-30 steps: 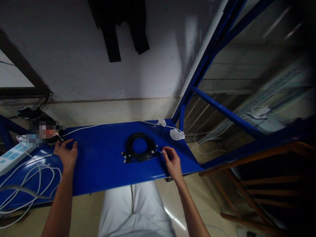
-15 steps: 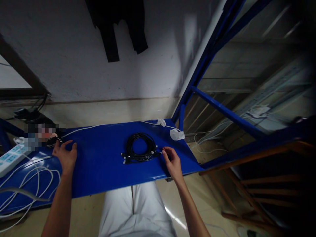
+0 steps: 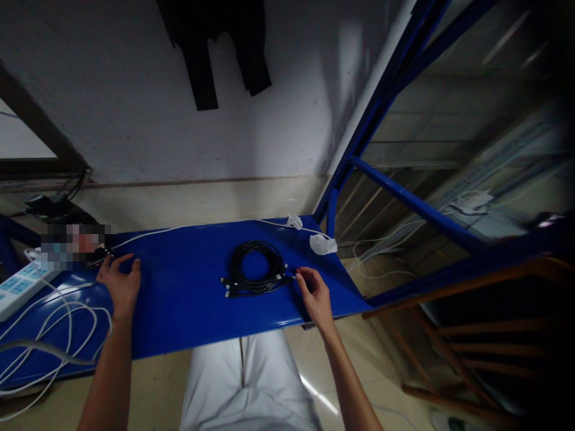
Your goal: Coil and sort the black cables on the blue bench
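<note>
A coil of black cable [image 3: 238, 263] lies on the blue table [image 3: 179, 311], with several plug ends sticking out at its lower left and right. My right hand [image 3: 317, 296] is at the coil's right side, thumb and forefinger pinched at one cable end. My left hand [image 3: 120, 284] is over the left part of the table, fingers curved and apart, with nothing visible between them. Its fingertips are close to a small dark item [image 3: 96, 258], partly hidden by a pixelated patch.
A white power strip [image 3: 27, 287] and loops of white cord [image 3: 69, 326] lie at the left. Along the back runs a white cable [image 3: 215, 224], near crumpled white pieces [image 3: 322, 244]. A blue frame [image 3: 404, 194] and a wooden chair [image 3: 449, 347] stand at the right.
Both hands and the black cable coil hold nearly the same places. Only a slight shift of the camera view shows.
</note>
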Demonstrator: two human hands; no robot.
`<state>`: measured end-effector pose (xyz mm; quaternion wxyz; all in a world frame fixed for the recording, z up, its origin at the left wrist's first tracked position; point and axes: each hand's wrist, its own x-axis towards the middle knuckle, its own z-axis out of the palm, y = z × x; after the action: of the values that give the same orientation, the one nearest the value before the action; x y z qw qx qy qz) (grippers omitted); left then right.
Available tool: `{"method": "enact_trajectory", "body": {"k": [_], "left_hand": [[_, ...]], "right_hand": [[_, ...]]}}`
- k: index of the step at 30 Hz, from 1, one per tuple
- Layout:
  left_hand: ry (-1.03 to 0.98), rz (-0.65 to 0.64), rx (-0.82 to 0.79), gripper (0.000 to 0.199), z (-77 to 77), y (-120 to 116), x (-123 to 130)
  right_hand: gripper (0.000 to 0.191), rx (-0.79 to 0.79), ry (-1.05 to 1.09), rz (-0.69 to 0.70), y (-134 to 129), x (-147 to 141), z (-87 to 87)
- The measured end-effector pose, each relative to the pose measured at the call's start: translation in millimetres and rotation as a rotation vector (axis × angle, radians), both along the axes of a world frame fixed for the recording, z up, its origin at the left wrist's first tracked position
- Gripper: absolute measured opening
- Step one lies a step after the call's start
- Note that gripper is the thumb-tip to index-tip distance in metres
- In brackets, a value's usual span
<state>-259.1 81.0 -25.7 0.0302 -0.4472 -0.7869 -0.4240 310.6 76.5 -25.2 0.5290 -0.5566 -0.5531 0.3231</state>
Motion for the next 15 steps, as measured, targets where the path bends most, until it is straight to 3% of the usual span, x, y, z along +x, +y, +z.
{"method": "enact_trajectory", "body": {"k": [4, 15], "left_hand": [[0.086, 0.042, 0.092, 0.041, -4.3, 2.2, -2.7], [0.102, 0.049, 0.085, 0.044, -8.7, 3.3, -5.4]], "right_hand": [[0.04, -0.002, -0.002, -0.002, 0.0, -0.4, -0.4], [0.039, -0.009, 0.02, -0.002, 0.2, -1.3, 1.2]]}}
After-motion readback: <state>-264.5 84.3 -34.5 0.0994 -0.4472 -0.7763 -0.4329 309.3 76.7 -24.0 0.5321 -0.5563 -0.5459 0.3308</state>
